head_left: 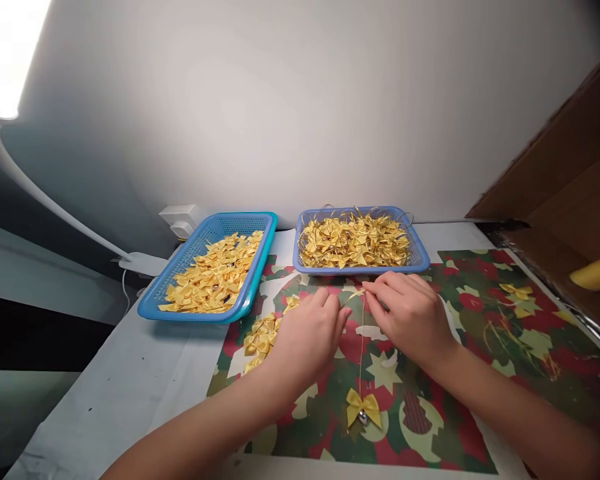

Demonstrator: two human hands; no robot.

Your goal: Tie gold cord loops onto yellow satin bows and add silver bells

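My left hand point(313, 333) and my right hand point(413, 317) face each other over the patterned mat, fingers pinched together. Between them runs a short stretch of thin gold cord point(353, 297), with an end in each hand. One strand drops straight down from my right fingertips to a yellow ribbon bow point(364, 404) with a small silver bell point(363, 417) at its middle. Beside and partly behind my left hand lies a pile of loose yellow bows point(261, 337). The exact knot or loop at the fingertips is too small to make out.
A blue basket point(153, 303) of yellow bows stands at left, a purple-blue basket point(363, 271) of corded bows at back. Cord scraps point(515, 340) and a few bows point(517, 293) lie right. A lamp point(35, 180), wall socket point(180, 219) and cardboard box point(555, 160) flank the table.
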